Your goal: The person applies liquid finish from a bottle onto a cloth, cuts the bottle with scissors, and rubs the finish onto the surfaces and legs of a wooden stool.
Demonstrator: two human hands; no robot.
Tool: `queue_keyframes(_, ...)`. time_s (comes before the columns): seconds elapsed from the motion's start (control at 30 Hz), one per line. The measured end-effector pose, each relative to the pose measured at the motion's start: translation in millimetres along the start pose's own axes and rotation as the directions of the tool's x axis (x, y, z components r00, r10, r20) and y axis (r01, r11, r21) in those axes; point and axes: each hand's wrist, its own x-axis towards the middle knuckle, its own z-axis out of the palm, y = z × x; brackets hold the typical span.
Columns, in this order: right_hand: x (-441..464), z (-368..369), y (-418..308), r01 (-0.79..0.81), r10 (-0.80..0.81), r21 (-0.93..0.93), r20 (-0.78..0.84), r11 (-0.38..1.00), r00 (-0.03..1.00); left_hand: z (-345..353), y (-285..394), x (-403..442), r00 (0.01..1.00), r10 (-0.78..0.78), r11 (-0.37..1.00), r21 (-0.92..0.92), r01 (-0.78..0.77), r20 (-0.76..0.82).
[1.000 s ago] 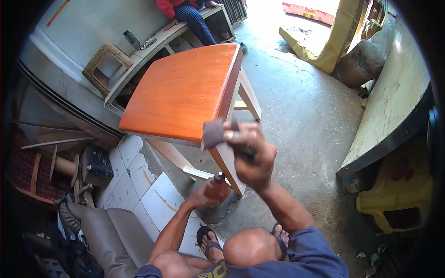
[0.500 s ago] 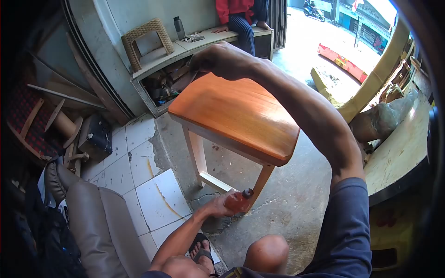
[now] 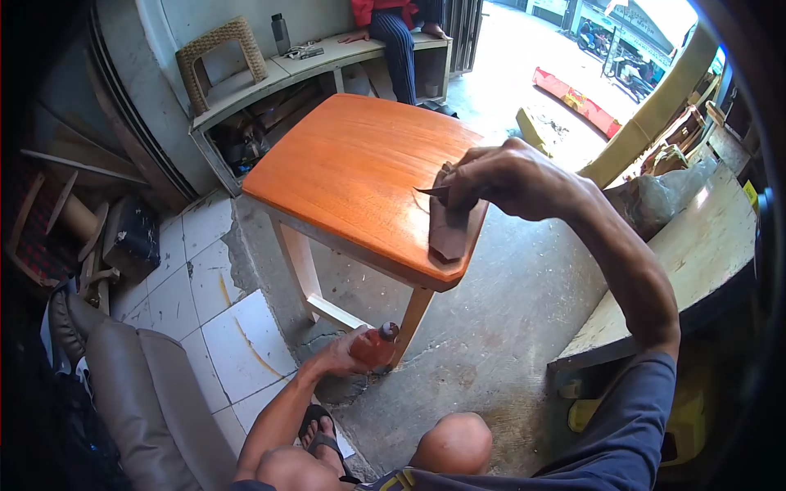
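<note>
An orange-brown wooden stool (image 3: 352,172) with a glossy top and pale legs stands in front of me. My right hand (image 3: 499,180) pinches a brown cloth-like pad (image 3: 449,233), which lies against the top near its right front corner. A dark pointed end sticks out from under the fingers. Below the stool's front edge, my left hand (image 3: 340,353) is wrapped round a small bottle (image 3: 373,347) of reddish liquid with a dark top, close to the front leg.
A person (image 3: 393,33) sits on a long bench (image 3: 327,59) at the back, beside a woven frame (image 3: 221,61) and a dark bottle (image 3: 280,34). Grey cushions (image 3: 131,401) lie at the left. A curved pale panel (image 3: 663,270) stands at the right.
My right hand has moved from the far left edge of the stool top to its right front corner with the pad. The view has shifted, and my left hand still holds the bottle.
</note>
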Motion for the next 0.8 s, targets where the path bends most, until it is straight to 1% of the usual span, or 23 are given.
queue_keyframes(0.07,-33.4,-4.8,-18.0,-0.014,0.010,-0.120,-0.028,0.993,1.000,-3.0,10.7,-2.5,0.997,-0.072,0.997,-0.029,0.072,0.007)
queue_keyframes(0.1,-43.5,-5.7,-22.1,0.020,-0.026,-0.095,-0.056,0.995,0.998,0.7,-9.0,2.6,1.000,0.012,1.000,-0.007,-0.013,-0.026)
queue_keyframes(0.13,-56.3,-9.0,-19.3,0.026,-0.028,-0.084,-0.026,0.996,0.999,-0.7,-4.3,-1.6,1.000,0.009,1.000,0.012,-0.009,-0.023)
queue_keyframes(0.2,-89.0,-10.6,-9.8,-0.222,0.228,-0.072,0.091,0.972,0.970,-0.8,3.7,-8.1,0.994,-0.037,0.999,-0.007,0.037,-0.101)
queue_keyframes(0.23,-103.5,-4.0,3.6,-0.253,0.243,-0.056,-0.149,0.966,0.959,-5.4,-1.8,-15.5,0.994,-0.034,0.999,-0.001,0.034,-0.107)
queue_keyframes(0.27,-116.9,7.5,26.6,-0.281,0.249,-0.034,-0.370,0.959,0.895,-8.5,-11.8,-24.6,0.987,0.010,0.999,-0.042,-0.017,-0.159)
queue_keyframes(0.3,-127.2,21.1,68.8,-0.182,0.374,0.362,-0.581,0.914,0.723,-5.4,-12.1,-30.6,0.976,0.046,0.994,-0.088,-0.066,-0.211)
queue_keyframes(0.33,-133.1,37.6,116.1,0.046,0.563,0.666,-0.663,0.745,0.493,0.2,-11.4,-35.3,0.977,0.041,0.993,-0.097,-0.062,-0.209)
queue_keyframes(0.4,-103.9,66.1,161.9,0.197,0.761,0.810,-0.587,0.553,0.276,-8.9,9.7,-53.2,0.974,-0.088,0.947,-0.320,0.018,-0.207)
queue_keyframes(0.43,-84.0,85.0,186.4,0.164,0.818,0.861,-0.508,0.481,0.269,-9.7,19.8,-52.8,0.980,0.024,0.909,-0.403,-0.103,-0.196)
queue_keyframes(0.47,-66.0,107.1,211.3,0.130,0.867,0.906,-0.424,0.404,0.260,-11.4,10.9,-49.5,0.979,0.015,0.919,-0.384,-0.094,-0.204)
queue_keyframes(0.53,-29.5,146.5,247.5,0.059,0.943,0.968,-0.251,0.244,0.218,-8.6,-24.3,-36.1,0.965,-0.142,0.814,-0.580,-0.014,-0.222)
queue_keyframes(0.57,-13.0,164.8,261.6,0.149,0.933,0.959,-0.271,0.241,0.237,-6.7,-27.5,-30.4,0.938,-0.206,0.809,-0.587,0.004,-0.277)
queue_keyframes(0.6,-1.7,176.9,261.3,0.232,0.923,0.946,-0.286,0.228,0.257,-5.6,-23.9,-27.5,0.935,-0.206,0.812,-0.584,-0.002,-0.289)
queue_keyframes(0.63,1.5,182.3,262.7,0.261,0.929,0.954,-0.226,0.150,0.294,-3.2,-20.9,-27.0,0.932,-0.203,0.732,-0.679,-0.059,-0.300)
queue_keyframes(0.67,2.4,183.4,265.5,0.262,0.926,0.954,-0.226,0.147,0.303,-3.3,-17.8,-27.0,0.929,-0.198,0.639,-0.760,-0.119,-0.312)
queue_keyframes(0.7,-5.0,186.2,266.3,0.199,0.879,0.971,-0.210,0.135,0.429,-4.5,-15.8,-29.2,0.929,-0.205,0.636,-0.764,-0.114,-0.309)
queue_keyframes(0.73,-16.3,187.4,266.7,0.128,0.822,0.983,-0.182,0.133,0.540,-5.6,-13.3,-27.4,0.930,-0.168,0.617,-0.771,-0.158,-0.326)
queue_keyframes(0.77,-22.1,188.1,267.1,0.105,0.836,0.981,-0.195,0.164,0.513,-5.2,-9.3,-22.7,0.932,-0.127,0.593,-0.779,-0.204,-0.341)
queue_keyframes(0.8,-31.3,188.4,264.2,0.095,0.843,0.982,-0.191,0.165,0.503,-7.7,-10.9,-20.0,0.936,-0.126,0.586,-0.786,-0.196,-0.327)
